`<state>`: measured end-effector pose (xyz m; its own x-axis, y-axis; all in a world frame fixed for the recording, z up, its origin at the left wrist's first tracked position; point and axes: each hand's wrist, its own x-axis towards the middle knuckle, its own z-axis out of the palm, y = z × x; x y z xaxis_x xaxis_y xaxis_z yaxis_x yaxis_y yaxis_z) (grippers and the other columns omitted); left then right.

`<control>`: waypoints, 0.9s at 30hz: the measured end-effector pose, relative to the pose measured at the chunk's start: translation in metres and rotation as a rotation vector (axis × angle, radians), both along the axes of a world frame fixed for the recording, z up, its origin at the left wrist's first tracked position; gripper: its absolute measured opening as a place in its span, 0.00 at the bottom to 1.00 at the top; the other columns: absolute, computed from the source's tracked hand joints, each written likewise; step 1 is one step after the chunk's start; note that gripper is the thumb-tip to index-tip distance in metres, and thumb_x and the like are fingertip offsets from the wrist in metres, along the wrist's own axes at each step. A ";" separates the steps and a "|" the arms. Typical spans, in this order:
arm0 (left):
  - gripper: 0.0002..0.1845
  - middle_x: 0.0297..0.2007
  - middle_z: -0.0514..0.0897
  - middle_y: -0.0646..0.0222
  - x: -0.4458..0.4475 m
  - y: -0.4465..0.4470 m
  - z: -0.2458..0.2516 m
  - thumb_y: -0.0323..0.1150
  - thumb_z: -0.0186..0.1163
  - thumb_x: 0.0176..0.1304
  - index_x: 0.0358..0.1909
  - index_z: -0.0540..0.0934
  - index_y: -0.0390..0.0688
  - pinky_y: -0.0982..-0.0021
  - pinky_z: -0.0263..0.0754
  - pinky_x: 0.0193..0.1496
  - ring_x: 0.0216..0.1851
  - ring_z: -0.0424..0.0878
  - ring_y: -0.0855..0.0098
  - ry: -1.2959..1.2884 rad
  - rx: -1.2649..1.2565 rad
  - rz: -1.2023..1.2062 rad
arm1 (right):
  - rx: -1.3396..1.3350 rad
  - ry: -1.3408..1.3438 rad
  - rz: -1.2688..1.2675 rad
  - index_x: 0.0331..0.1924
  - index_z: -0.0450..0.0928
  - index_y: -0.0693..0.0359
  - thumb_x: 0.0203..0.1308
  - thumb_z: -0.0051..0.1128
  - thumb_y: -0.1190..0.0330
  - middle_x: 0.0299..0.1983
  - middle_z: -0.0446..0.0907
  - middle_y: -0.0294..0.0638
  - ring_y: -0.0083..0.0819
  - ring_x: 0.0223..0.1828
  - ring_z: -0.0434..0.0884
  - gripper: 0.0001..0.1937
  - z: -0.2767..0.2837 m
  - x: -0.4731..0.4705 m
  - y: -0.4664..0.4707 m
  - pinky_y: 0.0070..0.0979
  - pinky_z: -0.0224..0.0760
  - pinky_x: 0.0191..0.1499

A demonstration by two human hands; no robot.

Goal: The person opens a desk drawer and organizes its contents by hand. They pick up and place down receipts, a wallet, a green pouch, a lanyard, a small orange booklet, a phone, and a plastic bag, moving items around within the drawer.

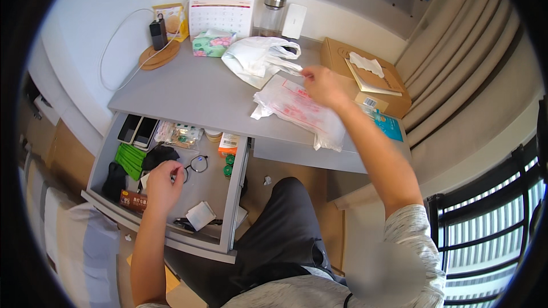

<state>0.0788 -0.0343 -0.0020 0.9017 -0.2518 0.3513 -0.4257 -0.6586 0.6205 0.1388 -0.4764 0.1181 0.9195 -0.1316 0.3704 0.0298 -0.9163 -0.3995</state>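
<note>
Over the open drawer (209,199), my left hand (163,184) has its fingers curled beside a pair of dark-framed eyeglasses (199,164). Whether the fingers grip the frame cannot be told. Above the desk (192,87), my right hand (323,87) pinches a handle end of a white plastic bag (252,57); the hand is slightly blurred. Below that hand, a flattened translucent plastic bag with red print (299,111) reaches the desk's front edge. Near my left hand in the drawer lie a black cloth item (160,157) and a green packet (129,160).
Along the back stand a tissue box (212,45), a desk calendar (220,15) and a glass bottle (272,17). A cardboard box (334,57) bearing a notebook (357,75) is at the right. Two phones (145,131) lie in the drawer. A white cable (101,62) loops off the desk's left side.
</note>
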 end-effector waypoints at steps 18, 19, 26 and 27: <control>0.02 0.28 0.86 0.60 0.008 0.014 -0.016 0.24 0.63 0.61 0.34 0.83 0.37 0.68 0.78 0.34 0.29 0.85 0.66 -0.052 -0.051 0.033 | -0.223 0.289 0.083 0.43 0.87 0.63 0.52 0.67 0.50 0.44 0.88 0.50 0.49 0.42 0.86 0.24 -0.023 0.022 -0.068 0.39 0.79 0.49; 0.02 0.28 0.86 0.59 0.009 0.014 -0.016 0.24 0.63 0.61 0.34 0.83 0.37 0.67 0.78 0.34 0.30 0.85 0.65 -0.037 -0.060 0.038 | -0.099 0.304 0.074 0.42 0.86 0.64 0.53 0.66 0.51 0.43 0.88 0.49 0.49 0.41 0.86 0.23 -0.010 0.007 -0.083 0.39 0.79 0.48; 0.02 0.27 0.85 0.65 0.008 0.013 -0.016 0.24 0.63 0.63 0.35 0.82 0.37 0.71 0.75 0.33 0.29 0.83 0.73 0.086 -0.114 0.029 | -0.352 0.640 -0.048 0.63 0.76 0.67 0.54 0.68 0.53 0.63 0.77 0.58 0.50 0.64 0.76 0.36 0.001 -0.110 -0.185 0.36 0.69 0.67; 0.02 0.27 0.85 0.65 0.009 0.013 -0.017 0.24 0.63 0.63 0.35 0.82 0.37 0.71 0.75 0.33 0.29 0.83 0.73 0.097 -0.125 0.015 | -0.371 0.607 -0.045 0.68 0.72 0.67 0.53 0.68 0.53 0.68 0.73 0.60 0.51 0.69 0.72 0.39 -0.008 -0.122 -0.191 0.36 0.65 0.72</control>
